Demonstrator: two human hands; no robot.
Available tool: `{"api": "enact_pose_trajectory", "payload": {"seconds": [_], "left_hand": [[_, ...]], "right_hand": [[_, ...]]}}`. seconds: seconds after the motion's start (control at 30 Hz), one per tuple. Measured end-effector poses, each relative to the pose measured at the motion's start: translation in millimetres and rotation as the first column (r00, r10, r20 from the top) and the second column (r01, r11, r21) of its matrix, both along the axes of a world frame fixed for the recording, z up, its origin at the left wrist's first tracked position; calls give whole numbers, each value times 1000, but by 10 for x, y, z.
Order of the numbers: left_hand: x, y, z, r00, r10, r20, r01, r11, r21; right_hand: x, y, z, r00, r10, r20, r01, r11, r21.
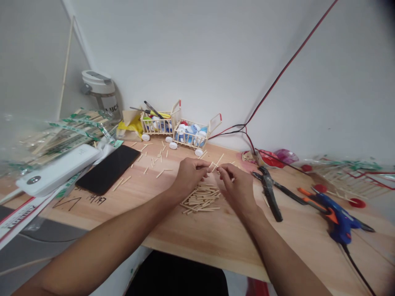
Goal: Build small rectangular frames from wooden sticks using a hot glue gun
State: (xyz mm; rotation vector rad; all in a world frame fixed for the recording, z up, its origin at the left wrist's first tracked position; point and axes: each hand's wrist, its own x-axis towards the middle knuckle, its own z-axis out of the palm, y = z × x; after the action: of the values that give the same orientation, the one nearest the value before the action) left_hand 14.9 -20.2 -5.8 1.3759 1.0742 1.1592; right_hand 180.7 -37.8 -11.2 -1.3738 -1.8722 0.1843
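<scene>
Craft bench [216, 236] (glue gun [338, 218], wooden sticks [200, 197])

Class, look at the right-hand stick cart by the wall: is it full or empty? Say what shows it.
Full: plastic bottle caps, mostly white and blue, are heaped inside the wooden stick cart, behind its railings.

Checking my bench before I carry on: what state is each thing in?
Left hand: raised, fingertips at a short wooden stick
Right hand: raised, fingertips at the same stick
Stick pile: loose, criss-crossed
Blue glue gun: lying on its side, cord attached
Black pliers: lying flat
Phone: lying flat, screen dark
</scene>
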Motion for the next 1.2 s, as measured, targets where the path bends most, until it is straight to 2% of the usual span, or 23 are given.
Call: {"api": "enact_pose_trajectory", "payload": {"seconds": [1.2], "left_hand": [[5, -7, 8, 1000, 3, 1, -3, 1000, 10]], "right_hand": [[-1, -11, 12, 1000, 1, 3, -1, 1000, 11]]}}
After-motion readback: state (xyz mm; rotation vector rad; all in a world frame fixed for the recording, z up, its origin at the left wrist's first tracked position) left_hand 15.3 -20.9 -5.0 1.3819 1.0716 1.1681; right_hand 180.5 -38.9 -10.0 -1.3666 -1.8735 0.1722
